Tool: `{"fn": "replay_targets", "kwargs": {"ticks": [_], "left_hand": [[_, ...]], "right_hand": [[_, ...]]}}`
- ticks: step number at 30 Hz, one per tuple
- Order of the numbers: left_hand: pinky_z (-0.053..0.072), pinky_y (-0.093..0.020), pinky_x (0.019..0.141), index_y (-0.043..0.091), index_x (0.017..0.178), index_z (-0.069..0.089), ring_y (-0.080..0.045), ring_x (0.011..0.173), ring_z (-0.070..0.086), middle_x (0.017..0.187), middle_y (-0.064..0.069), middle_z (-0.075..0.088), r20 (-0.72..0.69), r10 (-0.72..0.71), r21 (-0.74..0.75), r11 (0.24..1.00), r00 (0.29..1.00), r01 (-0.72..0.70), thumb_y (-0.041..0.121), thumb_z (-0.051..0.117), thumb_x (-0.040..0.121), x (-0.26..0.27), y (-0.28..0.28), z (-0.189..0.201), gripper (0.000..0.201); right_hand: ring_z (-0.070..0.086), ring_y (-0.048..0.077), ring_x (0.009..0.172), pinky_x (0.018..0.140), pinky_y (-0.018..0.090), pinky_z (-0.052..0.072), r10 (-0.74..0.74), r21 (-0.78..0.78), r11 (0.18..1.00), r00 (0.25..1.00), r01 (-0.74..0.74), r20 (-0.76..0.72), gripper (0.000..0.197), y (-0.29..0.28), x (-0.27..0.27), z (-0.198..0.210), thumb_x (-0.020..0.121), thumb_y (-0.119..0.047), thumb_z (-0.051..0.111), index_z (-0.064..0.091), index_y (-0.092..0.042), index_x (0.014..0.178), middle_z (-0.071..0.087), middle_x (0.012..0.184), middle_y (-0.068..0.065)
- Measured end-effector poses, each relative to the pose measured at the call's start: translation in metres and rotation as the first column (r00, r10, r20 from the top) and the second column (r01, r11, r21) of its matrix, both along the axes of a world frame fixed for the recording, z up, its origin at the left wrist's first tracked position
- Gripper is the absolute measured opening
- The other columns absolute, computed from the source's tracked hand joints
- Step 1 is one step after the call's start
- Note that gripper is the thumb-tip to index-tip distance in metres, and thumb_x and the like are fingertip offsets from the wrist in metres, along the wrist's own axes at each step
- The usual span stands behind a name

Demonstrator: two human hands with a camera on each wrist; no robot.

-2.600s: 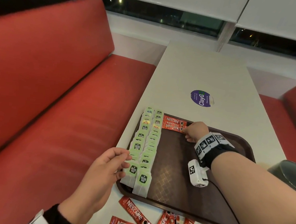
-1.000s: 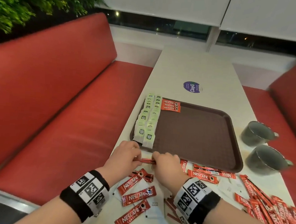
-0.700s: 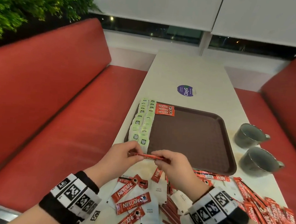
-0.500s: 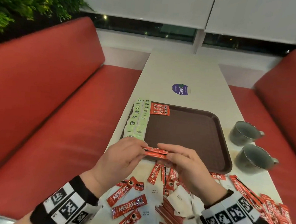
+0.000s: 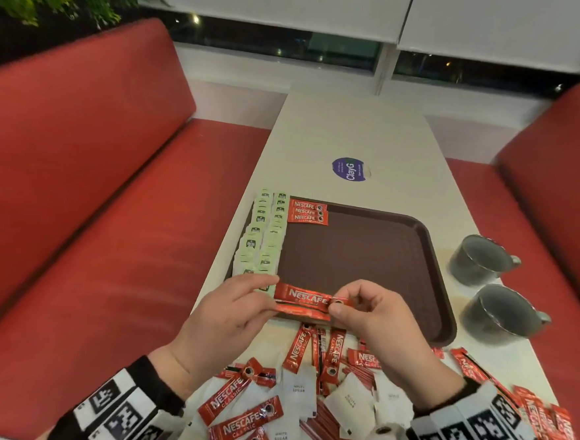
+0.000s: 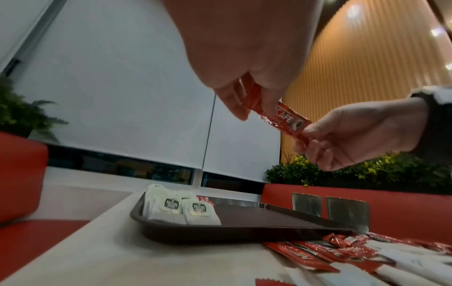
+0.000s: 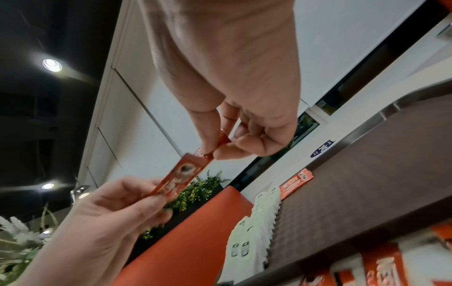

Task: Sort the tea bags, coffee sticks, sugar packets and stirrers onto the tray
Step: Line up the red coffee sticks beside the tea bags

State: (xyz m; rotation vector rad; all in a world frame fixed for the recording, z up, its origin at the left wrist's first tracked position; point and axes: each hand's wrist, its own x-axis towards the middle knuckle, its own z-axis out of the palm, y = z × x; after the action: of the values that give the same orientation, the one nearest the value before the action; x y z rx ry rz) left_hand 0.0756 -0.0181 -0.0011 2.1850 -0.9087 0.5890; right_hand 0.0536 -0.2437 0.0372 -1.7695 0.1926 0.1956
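Both hands hold red Nescafe coffee sticks (image 5: 305,301) (image 6: 283,119) (image 7: 179,179) level above the near edge of the brown tray (image 5: 364,259). My left hand (image 5: 238,305) (image 6: 244,91) pinches their left end, my right hand (image 5: 364,311) (image 7: 220,143) pinches the right end. On the tray, green tea bags (image 5: 263,231) (image 6: 181,209) lie in two rows along the left side. Three coffee sticks (image 5: 308,211) lie at its far left corner. Loose coffee sticks (image 5: 244,412), white sugar packets (image 5: 299,389) and red stirrers (image 5: 332,432) cover the table below my hands.
Two grey mugs (image 5: 481,259) (image 5: 501,313) stand on the table right of the tray. A round purple sticker (image 5: 350,169) marks the white table (image 5: 350,127) beyond it. Red bench seats (image 5: 78,177) flank both sides.
My right hand left the three sticks on the tray and came back to the near pile. Both hands picked up coffee sticks and raised them over the tray's near edge.
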Motion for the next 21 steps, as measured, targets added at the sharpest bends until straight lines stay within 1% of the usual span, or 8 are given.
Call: {"fn": "replay_targets", "kwargs": {"ticks": [2, 4, 6, 8, 12, 15, 18, 21], "left_hand": [[0.049, -0.015, 0.081, 0.029, 0.089, 0.061, 0.000, 0.089, 0.060, 0.090, 0.012, 0.069, -0.195, 0.089, -0.060, 0.993, 0.977, -0.103, 0.031, 0.060, 0.084, 0.000, 0.000, 0.002, 0.006], [0.049, -0.013, 0.071, 0.033, 0.081, 0.066, 0.003, 0.083, 0.061, 0.092, 0.021, 0.065, -0.389, 0.179, -0.121, 0.962, 0.904, -0.243, 0.028, 0.070, 0.080, 0.002, 0.000, 0.002, 0.007], [0.050, -0.014, 0.068, 0.040, 0.075, 0.066, 0.001, 0.079, 0.061, 0.090, 0.027, 0.063, -0.532, 0.224, -0.143, 0.927, 0.817, -0.347, 0.015, 0.074, 0.080, 0.006, 0.002, -0.002, 0.026], [0.049, -0.012, 0.068, 0.038, 0.078, 0.066, 0.001, 0.078, 0.062, 0.086, 0.027, 0.064, -0.617, 0.232, -0.140, 0.908, 0.752, -0.394, 0.012, 0.071, 0.082, 0.013, 0.004, -0.004, 0.027], [0.043, -0.006, 0.064, 0.034, 0.078, 0.068, 0.002, 0.077, 0.062, 0.078, 0.013, 0.069, -0.687, 0.239, -0.184, 0.856, 0.686, -0.483, 0.010, 0.070, 0.083, 0.027, 0.010, -0.010, 0.024], [0.042, -0.004, 0.061, 0.029, 0.078, 0.071, 0.003, 0.074, 0.061, 0.077, 0.008, 0.071, -0.700, 0.248, -0.222, 0.816, 0.669, -0.534, 0.007, 0.071, 0.081, 0.036, 0.016, -0.014, 0.022], [0.041, -0.004, 0.060, 0.027, 0.077, 0.072, 0.001, 0.071, 0.062, 0.076, 0.007, 0.071, -0.716, 0.241, -0.238, 0.798, 0.655, -0.554, 0.005, 0.072, 0.079, 0.040, 0.022, -0.018, 0.022], [0.041, -0.007, 0.059, 0.031, 0.073, 0.073, -0.002, 0.068, 0.062, 0.076, 0.007, 0.071, -0.726, 0.222, -0.254, 0.793, 0.651, -0.554, 0.002, 0.073, 0.078, 0.042, 0.027, -0.027, 0.029]], "right_hand": [[0.059, 0.011, 0.063, 0.061, 0.021, 0.048, -0.033, -0.024, 0.999, 0.999, 0.033, -0.004, 0.007, -0.011, 0.015, -0.002, 0.083, -0.007, 0.070, 0.071, -0.012, 0.078, 0.064, 0.064, 0.000], [0.055, 0.012, 0.063, 0.063, 0.024, 0.044, -0.076, -0.035, 0.997, 0.997, 0.076, 0.001, 0.009, -0.021, 0.037, -0.006, 0.084, -0.008, 0.068, 0.074, -0.014, 0.081, 0.065, 0.064, 0.000], [0.056, 0.010, 0.062, 0.060, 0.022, 0.044, -0.138, -0.013, 0.990, 0.990, 0.138, 0.005, 0.012, -0.028, 0.065, -0.012, 0.086, -0.005, 0.066, 0.073, -0.014, 0.085, 0.066, 0.066, 0.001], [0.056, 0.009, 0.062, 0.056, 0.019, 0.042, -0.187, -0.040, 0.981, 0.982, 0.188, 0.015, 0.010, -0.031, 0.099, -0.019, 0.086, -0.005, 0.066, 0.072, -0.013, 0.086, 0.066, 0.068, 0.002], [0.054, 0.009, 0.056, 0.046, 0.010, 0.040, -0.265, -0.128, 0.955, 0.964, 0.267, 0.029, 0.013, -0.029, 0.167, -0.040, 0.083, -0.003, 0.069, 0.065, -0.011, 0.074, 0.062, 0.063, 0.002], [0.054, 0.010, 0.055, 0.055, 0.019, 0.045, -0.291, -0.191, 0.941, 0.956, 0.278, -0.042, 0.018, -0.024, 0.207, -0.062, 0.082, -0.003, 0.071, 0.063, -0.012, 0.069, 0.062, 0.062, 0.002], [0.051, 0.008, 0.052, 0.049, 0.017, 0.038, -0.230, -0.264, 0.947, 0.961, 0.184, -0.155, 0.011, -0.021, 0.234, -0.075, 0.085, -0.004, 0.065, 0.064, -0.011, 0.076, 0.060, 0.064, 0.001], [0.053, 0.007, 0.057, 0.045, 0.015, 0.042, -0.158, -0.275, 0.957, 0.961, 0.092, -0.229, 0.013, -0.023, 0.254, -0.082, 0.088, -0.005, 0.061, 0.063, -0.014, 0.080, 0.058, 0.070, -0.001]]}}
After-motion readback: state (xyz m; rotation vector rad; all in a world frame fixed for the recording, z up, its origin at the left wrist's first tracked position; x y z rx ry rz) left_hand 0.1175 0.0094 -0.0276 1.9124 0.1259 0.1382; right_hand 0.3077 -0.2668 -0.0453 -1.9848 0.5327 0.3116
